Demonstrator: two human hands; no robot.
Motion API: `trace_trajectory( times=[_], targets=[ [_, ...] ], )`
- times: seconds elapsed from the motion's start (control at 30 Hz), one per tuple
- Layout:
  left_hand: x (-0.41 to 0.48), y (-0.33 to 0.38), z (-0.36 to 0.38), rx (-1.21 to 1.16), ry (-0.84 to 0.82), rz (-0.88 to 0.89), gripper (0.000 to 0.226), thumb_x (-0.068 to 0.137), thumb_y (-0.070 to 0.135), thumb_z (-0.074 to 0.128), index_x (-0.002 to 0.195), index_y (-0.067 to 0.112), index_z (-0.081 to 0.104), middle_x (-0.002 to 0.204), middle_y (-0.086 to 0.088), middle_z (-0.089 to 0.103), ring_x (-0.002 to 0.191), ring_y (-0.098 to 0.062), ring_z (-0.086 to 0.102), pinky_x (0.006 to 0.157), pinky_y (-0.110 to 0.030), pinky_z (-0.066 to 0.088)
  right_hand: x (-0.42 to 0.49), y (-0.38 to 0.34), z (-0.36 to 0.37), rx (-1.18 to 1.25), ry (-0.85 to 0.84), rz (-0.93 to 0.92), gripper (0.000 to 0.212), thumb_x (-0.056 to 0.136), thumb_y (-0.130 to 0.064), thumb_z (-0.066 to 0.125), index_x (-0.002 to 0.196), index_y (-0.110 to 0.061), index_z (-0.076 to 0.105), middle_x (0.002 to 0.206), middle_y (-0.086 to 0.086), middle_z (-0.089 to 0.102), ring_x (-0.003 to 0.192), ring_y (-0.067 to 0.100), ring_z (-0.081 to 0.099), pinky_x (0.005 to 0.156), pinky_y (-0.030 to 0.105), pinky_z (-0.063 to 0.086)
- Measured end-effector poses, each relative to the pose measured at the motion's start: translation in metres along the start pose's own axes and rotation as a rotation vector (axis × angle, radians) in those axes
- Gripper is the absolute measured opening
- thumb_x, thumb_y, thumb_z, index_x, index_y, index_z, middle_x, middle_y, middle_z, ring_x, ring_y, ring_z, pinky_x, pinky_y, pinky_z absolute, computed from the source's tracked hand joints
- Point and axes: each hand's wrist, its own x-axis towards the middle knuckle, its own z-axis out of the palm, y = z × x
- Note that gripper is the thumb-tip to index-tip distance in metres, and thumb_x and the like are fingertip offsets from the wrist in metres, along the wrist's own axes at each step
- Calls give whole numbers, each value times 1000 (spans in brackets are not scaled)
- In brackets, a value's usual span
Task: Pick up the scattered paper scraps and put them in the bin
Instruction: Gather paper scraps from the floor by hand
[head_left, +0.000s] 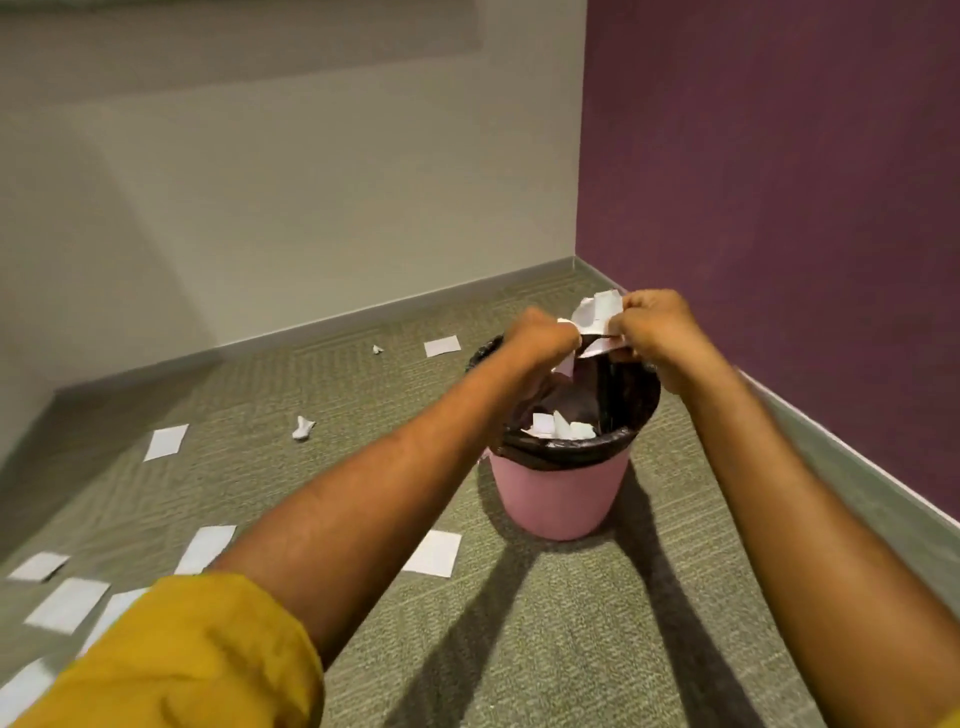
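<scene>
Both the left hand (540, 338) and the right hand (655, 328) grip a crumpled white paper scrap (595, 312) above the pink bin (558, 499) lined with a black bag (631, 415). White scraps (561, 425) lie inside the bin, and flat paper pieces (166, 441) are scattered on the green carpet (519, 649).

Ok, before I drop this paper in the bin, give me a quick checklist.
1. Grip: left hand and right hand both hold the paper wad: ok.
2. Wad over the bin opening: cannot tell, it shows near the far rim.
3. Mouth open, black liner folded over the rim: ok.
4. Room inside, only a few dropped scraps at the bottom: ok.
5. Floor finished: not ok, flat sheets and a crumpled scrap lie on the carpet.
</scene>
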Motion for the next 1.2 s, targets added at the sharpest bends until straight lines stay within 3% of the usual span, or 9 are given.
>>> trace_trajectory(
  times=[0.03,0.1,0.23,0.37,0.5,0.63,0.73,0.9,1.2],
  targets=[
    [2,-3,-7,-30,-28,-35,4,94,1,63,96,4,64,81,-13,60,56,-18,58,44,-22,51,1,3,7,-18,8,-1,15,77,1,65,85,-7,76,87,18,78,78,33,76,71,49,66],
    [3,-3,-18,-70,-90,-100,9,99,-2,57,98,3,64,79,-13,59,56,-17,59,57,-32,58,6,9,17,-42,20,-4,21,67,-7,63,84,-9,76,85,18,79,80,38,78,72,60,64],
    [22,1,-32,97,-227,-140,12,103,3,53,102,7,64,91,-11,67,77,-22,64,84,-45,62,8,14,27,-40,3,-9,22,73,-5,55,82,-11,74,90,16,78,81,33,78,67,54,67],
    [36,8,-32,267,-251,-137,17,105,4,54,115,9,66,93,-13,70,77,-24,68,75,-40,60,10,14,30,-1,-4,-10,26,82,-4,52,90,-10,75,90,3,74,82,25,73,66,52,68],
    [34,-6,-31,244,-243,-95,22,103,-1,53,103,15,68,103,-18,73,83,-30,72,76,-39,61,12,10,34,1,6,-9,23,91,-4,52,93,-7,75,93,5,72,88,22,69,63,38,65],
    [20,-35,-57,219,-220,-46,22,100,-3,57,101,14,72,101,-17,75,80,-25,73,58,-29,63,7,1,49,23,26,-46,20,92,-5,57,99,1,74,88,5,73,84,17,67,64,36,64],
    [8,-51,-102,230,-225,-36,16,100,1,61,108,11,72,105,-17,78,80,-21,75,62,-28,61,-6,-14,73,43,-17,-94,18,90,-5,60,86,-9,77,90,-1,77,91,18,74,64,32,61],
    [-2,-75,-185,222,-110,-50,22,105,12,61,123,2,68,104,-13,77,80,-19,74,71,-32,61,-39,-40,126,16,-169,-224,21,94,-10,67,83,-24,79,91,-7,80,93,19,77,84,43,67],
    [-22,-143,-306,259,-5,-183,13,104,10,62,113,8,71,107,-14,78,82,-21,76,72,-34,59,-85,-43,216,-83,-395,-316,12,98,-16,73,89,-20,80,95,-2,80,95,30,78,87,53,66]
  ],
)
